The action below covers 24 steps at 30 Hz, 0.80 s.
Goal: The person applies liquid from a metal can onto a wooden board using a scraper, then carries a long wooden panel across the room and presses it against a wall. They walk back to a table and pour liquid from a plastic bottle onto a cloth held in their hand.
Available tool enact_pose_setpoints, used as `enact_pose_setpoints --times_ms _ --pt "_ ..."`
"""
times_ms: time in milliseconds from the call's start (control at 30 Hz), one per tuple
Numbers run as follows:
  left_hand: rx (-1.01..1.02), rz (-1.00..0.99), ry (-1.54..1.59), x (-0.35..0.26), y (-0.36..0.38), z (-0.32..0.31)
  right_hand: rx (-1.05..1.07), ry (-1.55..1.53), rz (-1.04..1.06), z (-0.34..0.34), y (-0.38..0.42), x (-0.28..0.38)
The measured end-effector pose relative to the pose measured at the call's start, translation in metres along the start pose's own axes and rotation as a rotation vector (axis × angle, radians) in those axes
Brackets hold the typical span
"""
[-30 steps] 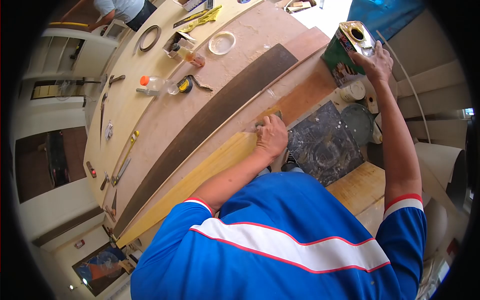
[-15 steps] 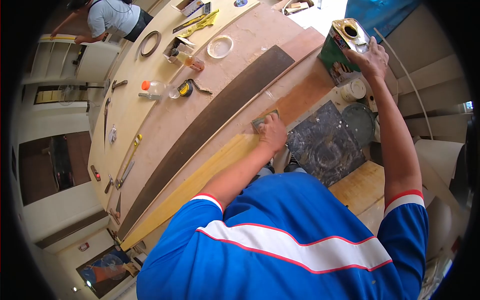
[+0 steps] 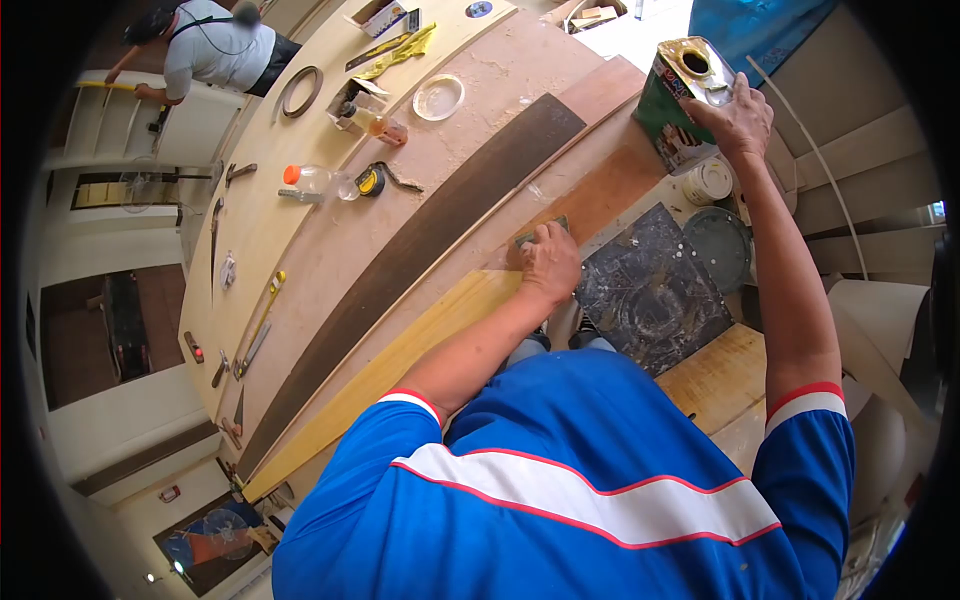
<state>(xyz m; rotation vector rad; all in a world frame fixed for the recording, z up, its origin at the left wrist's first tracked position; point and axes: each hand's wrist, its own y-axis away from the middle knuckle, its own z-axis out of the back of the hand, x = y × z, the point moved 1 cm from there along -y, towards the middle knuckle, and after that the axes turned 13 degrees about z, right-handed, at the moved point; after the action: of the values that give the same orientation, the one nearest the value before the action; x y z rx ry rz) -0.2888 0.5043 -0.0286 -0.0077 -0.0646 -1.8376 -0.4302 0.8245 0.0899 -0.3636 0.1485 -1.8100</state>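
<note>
My left hand (image 3: 551, 262) is closed on a flat grey-green pad (image 3: 541, 228), pressed down on a long wooden board. Under and beyond the pad the board is reddish brown (image 3: 612, 190); nearer me it is pale yellow (image 3: 440, 308). My right hand (image 3: 738, 122) grips the top edge of a green rectangular tin can (image 3: 672, 128), with fingers over its rim and thumb on the near side. The can's top has a round open hole. A white tub (image 3: 707, 181) stands just below the can. Fingers hide part of the pad.
A dark brown plank (image 3: 430, 220) lies alongside on the worktable. Further over are a tape measure (image 3: 371, 184), plastic bottle (image 3: 312, 178), white lid (image 3: 439, 97) and hammer (image 3: 239, 172). A paint-spotted dark square panel (image 3: 655, 290) sits by my feet. Another person (image 3: 220, 50) bends at upper left.
My left hand has slid the pad slightly right, along the board. My right hand stays on the tin can. The other person has come further into view.
</note>
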Motion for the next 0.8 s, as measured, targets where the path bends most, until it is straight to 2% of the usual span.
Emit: enact_pose_setpoints --times_ms 233,367,467,567,667,767,800 --pt "0.079 -0.02 -0.059 -0.022 -0.044 -0.01 0.016 -0.008 -0.014 0.003 0.001 0.001" --pt "0.136 0.042 -0.04 -0.041 -0.028 -0.007 -0.008 -0.011 -0.003 0.002 0.001 0.001" --pt "-0.051 0.009 0.003 -0.036 -0.036 -0.051 -0.024 -0.032 -0.011 0.001 0.003 0.0" --pt "0.049 0.062 -0.076 -0.038 -0.065 -0.035 0.019 0.004 -0.001 0.004 0.0 0.002" --pt "0.094 0.045 -0.147 -0.047 -0.057 -0.017 0.002 -0.028 -0.01 0.003 0.002 0.002" --pt "0.109 0.004 -0.247 -0.067 -0.028 -0.024 0.02 -0.031 -0.017 0.005 0.002 0.003" --pt "0.046 0.026 -0.135 -0.068 -0.033 -0.031 0.011 -0.036 -0.02 0.004 0.001 0.002"
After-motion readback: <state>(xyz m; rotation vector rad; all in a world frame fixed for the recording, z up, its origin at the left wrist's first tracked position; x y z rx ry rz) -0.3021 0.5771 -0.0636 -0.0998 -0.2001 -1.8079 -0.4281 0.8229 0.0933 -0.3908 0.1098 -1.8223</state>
